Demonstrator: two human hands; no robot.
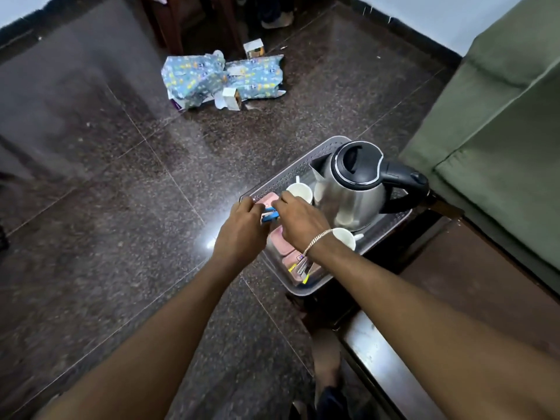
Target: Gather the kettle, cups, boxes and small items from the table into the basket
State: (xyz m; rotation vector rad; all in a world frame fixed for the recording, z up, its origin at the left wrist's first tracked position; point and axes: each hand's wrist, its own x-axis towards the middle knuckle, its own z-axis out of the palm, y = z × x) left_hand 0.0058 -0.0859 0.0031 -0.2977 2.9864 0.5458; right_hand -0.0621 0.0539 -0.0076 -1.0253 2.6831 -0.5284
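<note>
A grey perforated basket [303, 169] sits on a low dark table beside the sofa. Inside it stands a steel kettle [353, 189] with a black lid and handle. One white cup [300, 192] lies by the kettle's spout, another white cup [345, 237] at its near side. Pink boxes [280, 242] lie along the basket's left side, with small sachets [298, 268] at the near end. My left hand [242, 225] and my right hand [298, 219] meet over the basket's left edge, both gripping a small blue item [269, 215].
A green sofa [491, 131] stands to the right. On the dark stone floor [121, 192] lie crumpled blue wrapping paper [218, 75] and two small white boxes [231, 98]. Dark wooden furniture legs [169, 28] stand at the back.
</note>
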